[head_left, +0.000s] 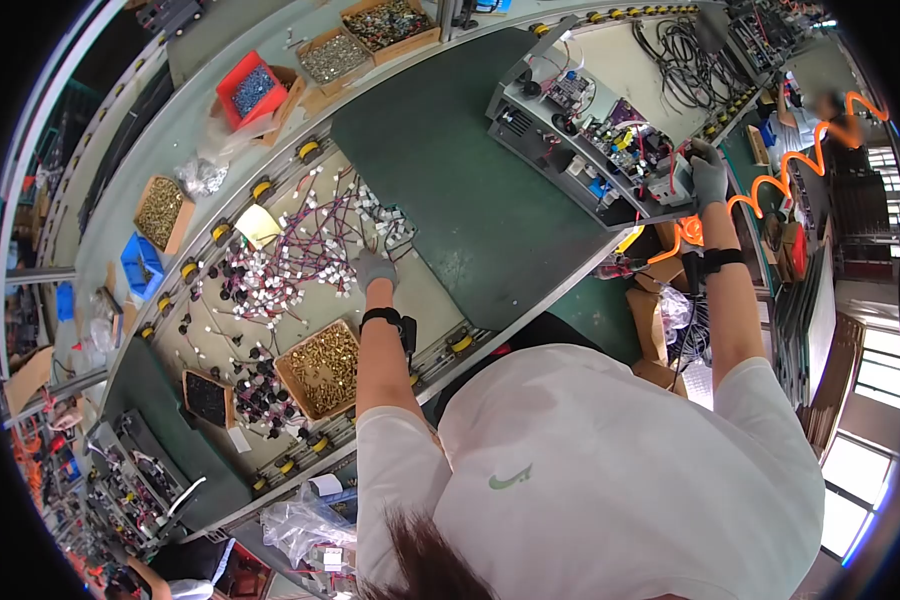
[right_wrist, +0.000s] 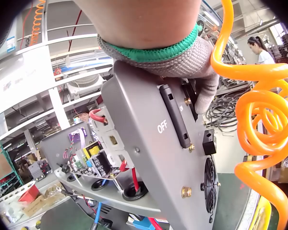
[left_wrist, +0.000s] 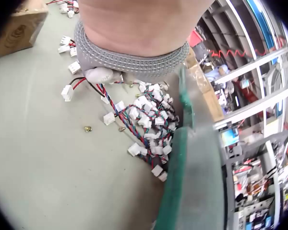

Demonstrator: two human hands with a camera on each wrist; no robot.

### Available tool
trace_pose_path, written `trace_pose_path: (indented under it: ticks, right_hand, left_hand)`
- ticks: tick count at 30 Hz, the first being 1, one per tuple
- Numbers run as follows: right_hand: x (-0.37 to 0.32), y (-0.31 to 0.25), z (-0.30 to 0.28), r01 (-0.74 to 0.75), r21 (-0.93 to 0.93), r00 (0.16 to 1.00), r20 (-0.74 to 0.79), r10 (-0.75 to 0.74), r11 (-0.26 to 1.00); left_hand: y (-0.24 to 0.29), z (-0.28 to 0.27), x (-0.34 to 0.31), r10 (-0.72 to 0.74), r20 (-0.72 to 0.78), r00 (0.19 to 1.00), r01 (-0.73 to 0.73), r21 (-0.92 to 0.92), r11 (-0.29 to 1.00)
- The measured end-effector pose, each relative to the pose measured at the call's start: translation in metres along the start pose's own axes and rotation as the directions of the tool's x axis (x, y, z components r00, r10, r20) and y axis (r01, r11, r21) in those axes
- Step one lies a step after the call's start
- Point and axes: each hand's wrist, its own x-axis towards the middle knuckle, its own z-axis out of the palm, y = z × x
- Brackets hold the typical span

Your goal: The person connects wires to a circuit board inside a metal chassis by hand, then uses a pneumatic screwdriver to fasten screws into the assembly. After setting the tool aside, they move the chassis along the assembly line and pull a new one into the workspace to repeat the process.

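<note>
Bench [head_left: 440,170] carries unit [head_left: 590,135]; your R hand [head_left: 710,178], fingers curled over unit's end panel [right_wrist: 158,158], grips it: prob. best held steady. L hand [head_left: 373,268], left of unit, is at leads [left_wrist: 126,121]; fingers mostly hidden, can't tell if gripping. Ease gently, tangle may snag. Only R wrist cam reads OFF mark [right_wrist: 162,126]; only L, loose screw [left_wrist: 88,129].

Cable harnesses [head_left: 270,285] lie left of the electronics chassis [head_left: 595,140].
</note>
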Motion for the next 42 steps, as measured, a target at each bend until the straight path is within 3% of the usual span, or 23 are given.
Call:
trace_pose_path:
  ticks: [3,7,10,13,14,15,16,18,19,20,21,22,24,29,31,33,34,35,37,39,41,42]
  right_hand:
    - [0.001,0.007,0.000,0.021,0.024,1.000,-0.010,-0.021,0.999]
    - [-0.005,-0.003,0.000,-0.021,-0.102,0.998,-0.057,0.015,0.995]
    - [-0.007,-0.002,0.004,-0.055,-0.001,0.998,-0.039,0.055,0.998]
    - [-0.014,-0.015,0.006,-0.030,-0.151,0.996,-0.091,0.016,0.988]
    - [-0.023,-0.028,0.007,-0.037,-0.086,0.996,-0.080,0.030,0.996]
    - [-0.024,-0.026,0.012,-0.067,0.125,0.995,-0.065,0.076,0.990]
    - [-0.020,-0.019,0.012,-0.050,0.135,0.997,-0.054,0.057,0.990]
    - [-0.028,-0.031,0.014,-0.100,0.336,0.994,-0.004,0.108,0.937]
    - [-0.031,-0.037,0.011,-0.173,0.300,0.985,0.026,0.173,0.938]
    - [-0.033,-0.042,0.011,-0.134,0.282,0.990,-0.001,0.140,0.950]
    - [-0.036,-0.046,0.012,-0.098,0.265,0.994,-0.021,0.108,0.959]
    - [-0.039,-0.052,0.013,-0.096,0.283,0.994,-0.027,0.108,0.954]
    - [-0.048,-0.066,0.012,-0.174,0.347,0.984,0.035,0.173,0.922]
    - [-0.079,-0.082,0.018,-0.224,0.376,0.974,0.106,0.198,0.899]
    - [-0.102,-0.085,0.022,-0.195,0.203,0.980,0.078,0.183,0.960]
    - [-0.119,-0.084,0.033,-0.200,0.145,0.980,0.048,0.195,0.969]
    - [-0.131,-0.092,0.035,-0.123,0.059,0.992,0.021,0.122,0.991]
    - [-0.143,-0.102,0.035,-0.045,-0.029,0.999,-0.002,0.045,0.999]
    - [-0.160,-0.124,0.034,-0.113,-0.075,0.993,0.032,0.116,0.991]
    - [-0.182,-0.141,0.041,0.076,-0.459,0.985,-0.103,-0.138,0.885]
    - [-0.193,-0.150,0.042,0.130,-0.408,0.982,-0.072,-0.173,0.904]
    - [-0.198,-0.156,0.039,0.267,-0.472,0.962,0.083,-0.259,0.840]
  left_hand:
    - [0.003,0.002,-0.005,0.120,0.001,0.993,-0.120,0.076,0.990]
    - [-0.006,0.016,-0.009,0.238,-0.072,0.969,-0.234,0.058,0.971]
    - [0.001,0.015,-0.020,0.223,-0.057,0.973,-0.210,0.169,0.963]
    - [0.011,0.009,-0.027,0.152,0.015,0.988,-0.150,0.268,0.952]
    - [0.010,0.006,-0.026,0.132,0.054,0.990,-0.142,0.293,0.945]
    - [0.007,0.004,-0.026,0.123,0.040,0.992,-0.129,0.255,0.958]
    - [0.003,0.003,-0.026,0.116,0.029,0.993,-0.120,0.211,0.970]
    - [-0.014,-0.008,-0.023,0.092,0.102,0.991,-0.100,0.072,0.992]
    - [-0.026,-0.010,-0.023,0.095,0.061,0.994,-0.096,0.016,0.995]
    - [-0.042,-0.011,-0.024,0.114,0.055,0.992,-0.115,0.019,0.993]
    - [-0.059,-0.013,-0.022,0.033,0.070,0.997,-0.010,-0.306,0.952]
    - [-0.071,-0.018,-0.020,-0.039,0.111,0.993,0.098,-0.595,0.798]
    - [-0.075,-0.054,-0.050,-0.168,0.161,0.973,0.232,-0.679,0.696]
    - [-0.097,-0.073,-0.088,-0.238,-0.008,0.971,0.138,-0.794,0.592]
    - [-0.104,-0.076,-0.096,-0.253,-0.064,0.965,0.088,-0.835,0.544]
    - [-0.092,-0.081,-0.100,-0.260,-0.075,0.963,0.026,-0.931,0.364]
    - [-0.065,-0.098,-0.126,-0.258,0.006,0.966,0.077,-0.961,0.267]
    - [-0.052,-0.109,-0.140,-0.262,-0.011,0.965,0.062,-0.961,0.269]
    - [-0.031,-0.125,-0.158,0.012,0.194,0.981,0.190,-0.969,0.156]
    - [-0.025,-0.126,-0.152,0.096,0.188,0.977,0.174,-0.975,0.136]
    - [-0.015,-0.130,-0.153,0.175,0.184,0.967,0.165,-0.979,0.117]
    - [-0.008,-0.133,-0.162,0.226,0.184,0.957,0.166,-0.982,0.094]
